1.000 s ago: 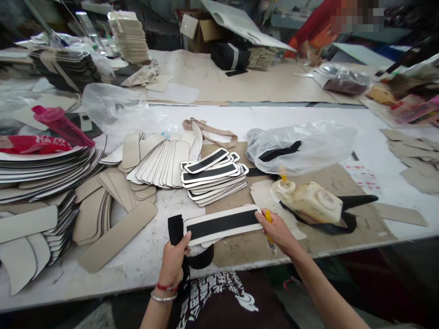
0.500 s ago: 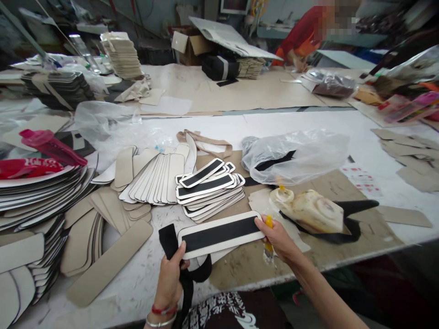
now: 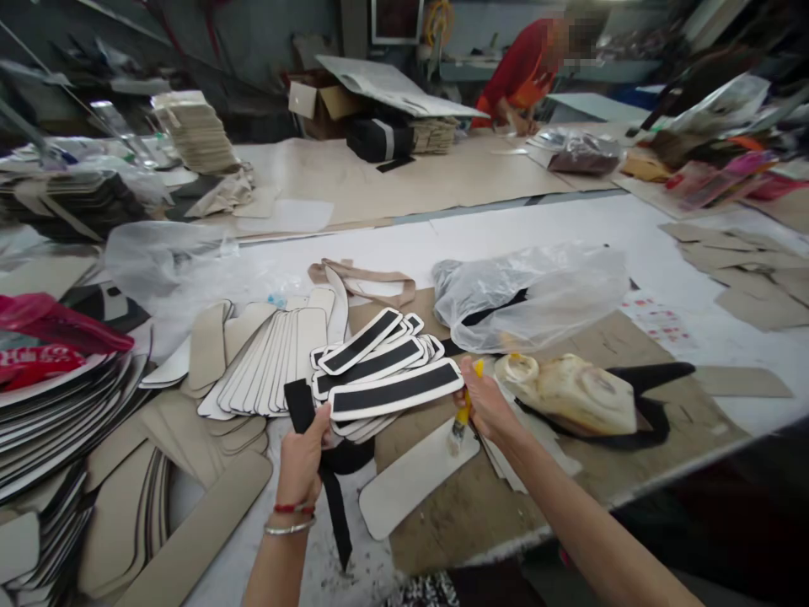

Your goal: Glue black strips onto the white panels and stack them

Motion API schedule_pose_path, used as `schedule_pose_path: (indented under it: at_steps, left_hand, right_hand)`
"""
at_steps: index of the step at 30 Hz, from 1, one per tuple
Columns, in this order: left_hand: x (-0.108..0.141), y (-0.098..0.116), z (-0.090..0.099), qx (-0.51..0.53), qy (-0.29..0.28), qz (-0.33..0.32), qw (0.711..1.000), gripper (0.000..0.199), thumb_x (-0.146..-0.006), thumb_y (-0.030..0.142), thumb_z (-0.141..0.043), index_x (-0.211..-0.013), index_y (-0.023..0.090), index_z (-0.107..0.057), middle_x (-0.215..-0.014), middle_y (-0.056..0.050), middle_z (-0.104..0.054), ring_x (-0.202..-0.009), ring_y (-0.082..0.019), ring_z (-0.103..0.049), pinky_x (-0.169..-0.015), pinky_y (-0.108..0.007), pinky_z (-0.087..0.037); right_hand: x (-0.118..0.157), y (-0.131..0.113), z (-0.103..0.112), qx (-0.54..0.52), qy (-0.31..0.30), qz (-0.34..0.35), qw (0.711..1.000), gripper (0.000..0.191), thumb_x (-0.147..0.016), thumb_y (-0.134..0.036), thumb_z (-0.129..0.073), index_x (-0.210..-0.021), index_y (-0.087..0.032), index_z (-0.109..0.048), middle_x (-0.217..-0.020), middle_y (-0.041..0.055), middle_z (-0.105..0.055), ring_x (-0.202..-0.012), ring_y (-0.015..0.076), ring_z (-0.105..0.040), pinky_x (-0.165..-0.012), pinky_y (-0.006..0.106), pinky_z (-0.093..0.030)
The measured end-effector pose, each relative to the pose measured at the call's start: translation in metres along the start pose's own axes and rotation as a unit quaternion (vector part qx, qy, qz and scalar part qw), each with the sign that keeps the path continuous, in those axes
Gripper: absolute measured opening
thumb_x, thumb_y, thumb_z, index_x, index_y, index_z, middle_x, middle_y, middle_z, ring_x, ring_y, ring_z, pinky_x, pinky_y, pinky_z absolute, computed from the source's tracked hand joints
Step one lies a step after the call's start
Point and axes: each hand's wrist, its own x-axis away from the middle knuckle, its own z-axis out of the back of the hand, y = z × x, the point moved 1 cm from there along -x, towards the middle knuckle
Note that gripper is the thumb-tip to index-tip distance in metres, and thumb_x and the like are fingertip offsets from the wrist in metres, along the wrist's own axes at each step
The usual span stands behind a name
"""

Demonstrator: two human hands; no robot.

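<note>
A white-edged panel with a black strip along its middle [image 3: 395, 390] is held level between both hands. My left hand [image 3: 302, 459] is closed on its left end, with a black webbing strap [image 3: 299, 405] at the fingers and more strap hanging below. My right hand [image 3: 486, 400] pinches the right end and also holds a yellow-handled brush [image 3: 464, 415], bristles down. Under the brush lies a plain pale panel [image 3: 417, 480] on brown board. Just behind the held panel is a pile of similar black-striped panels [image 3: 366, 341].
Fanned pale panels [image 3: 265, 358] and stacks of beige pieces [image 3: 126, 514] cover the left. A stained plastic container [image 3: 581, 392] lies to the right, with a clear plastic bag [image 3: 537, 291] behind it. Across the tables a person in red [image 3: 515, 72] bends over.
Both hands have raised the held panel away from me toward the pile, uncovering the pale panel below. The brush moved with my right hand. The whole view has shifted slightly.
</note>
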Motion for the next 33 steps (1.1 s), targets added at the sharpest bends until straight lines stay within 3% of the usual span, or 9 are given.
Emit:
schedule_pose_path:
  at_steps: [4,9,13,15,17,20,26,30,33]
  left_hand:
    - [0.003,-0.031,0.023,-0.051,0.042,-0.023,0.998,0.046,-0.052,0.044,-0.069,-0.08,0.009,-0.059,-0.045,0.007,-0.04,-0.04,-0.005,-0.034,-0.038,-0.018,-0.027]
    - [0.045,-0.078,0.062,-0.213,-0.01,0.061,0.975,0.045,-0.053,0.048,-0.066,-0.073,0.008,-0.061,-0.04,0.007,-0.035,-0.039,-0.006,-0.029,-0.037,-0.021,-0.024]
    - [0.057,-0.094,0.059,-0.188,-0.025,0.087,0.978,0.05,-0.051,0.048,-0.066,-0.08,0.008,-0.063,-0.04,0.005,-0.041,-0.04,-0.01,-0.037,-0.041,-0.024,-0.031]
    - [0.052,-0.093,0.048,-0.157,-0.02,0.072,0.985,0.05,-0.049,0.047,-0.067,-0.082,0.009,-0.064,-0.041,0.004,-0.044,-0.042,-0.012,-0.042,-0.045,-0.025,-0.035]
    - [0.043,-0.088,0.034,-0.13,-0.016,0.048,0.99,0.049,-0.048,0.044,-0.069,-0.083,0.009,-0.064,-0.041,0.004,-0.046,-0.043,-0.012,-0.044,-0.047,-0.025,-0.037]
    - [0.031,-0.079,0.016,-0.098,-0.01,0.024,0.995,0.048,-0.047,0.042,-0.07,-0.081,0.009,-0.064,-0.041,0.005,-0.046,-0.042,-0.011,-0.042,-0.045,-0.025,-0.035]
    - [0.021,-0.071,0.001,-0.068,-0.028,0.041,0.996,0.04,-0.052,0.043,-0.069,-0.07,0.009,-0.059,-0.038,0.007,-0.038,-0.039,-0.007,-0.031,-0.04,-0.022,-0.024]
    - [0.029,-0.062,0.004,-0.015,-0.04,0.045,0.998,0.04,-0.052,0.046,-0.069,-0.068,0.011,-0.056,-0.042,0.008,-0.034,-0.042,-0.006,-0.029,-0.042,-0.021,-0.022]
    - [0.033,-0.054,0.01,-0.013,-0.037,0.048,0.998,0.042,-0.053,0.048,-0.068,-0.069,0.013,-0.054,-0.045,0.008,-0.034,-0.043,-0.007,-0.029,-0.043,-0.021,-0.022]
  right_hand:
    - [0.014,0.006,0.023,0.017,0.038,-0.017,0.999,0.037,-0.067,-0.052,-0.06,-0.075,-0.017,-0.053,-0.054,-0.0053,-0.044,-0.041,0.0038,-0.036,-0.035,0.015,-0.029]
    - [0.045,0.003,0.054,0.058,0.038,-0.01,0.998,0.04,-0.071,-0.054,-0.052,-0.077,-0.015,-0.054,-0.059,-0.0023,-0.049,-0.043,0.0046,-0.038,-0.037,0.016,-0.03]
    - [0.042,0.008,0.069,0.19,0.051,0.017,0.98,0.039,-0.073,-0.054,-0.048,-0.078,-0.015,-0.052,-0.058,-0.0026,-0.048,-0.041,0.0056,-0.036,-0.037,0.018,-0.027]
    - [0.03,0.016,0.067,0.318,0.032,0.029,0.947,0.034,-0.075,-0.05,-0.044,-0.073,-0.016,-0.051,-0.056,-0.0027,-0.049,-0.041,0.0068,-0.036,-0.039,0.019,-0.026]
    - [0.016,0.025,0.061,0.445,-0.005,0.043,0.894,0.028,-0.075,-0.043,-0.045,-0.065,-0.017,-0.049,-0.054,-0.0024,-0.049,-0.045,0.0085,-0.039,-0.043,0.02,-0.027]
    - [0.001,0.036,0.053,0.533,-0.041,0.059,0.843,0.02,-0.068,-0.032,-0.053,-0.055,-0.017,-0.047,-0.051,-0.0031,-0.048,-0.05,0.0099,-0.041,-0.049,0.021,-0.027]
    - [0.009,0.027,0.053,0.514,-0.105,0.075,0.848,0.014,-0.068,-0.026,-0.05,-0.057,-0.018,-0.048,-0.053,-0.0037,-0.048,-0.053,0.0111,-0.043,-0.052,0.021,-0.03]
    - [0.021,-0.005,0.039,0.463,-0.15,0.098,0.868,0.015,-0.072,-0.028,-0.046,-0.061,-0.019,-0.046,-0.055,-0.0041,-0.046,-0.055,0.0113,-0.042,-0.053,0.021,-0.032]
    - [0.02,-0.032,0.019,0.461,-0.168,0.131,0.861,0.015,-0.073,-0.028,-0.046,-0.061,-0.019,-0.046,-0.057,-0.0044,-0.044,-0.055,0.0108,-0.041,-0.053,0.021,-0.03]
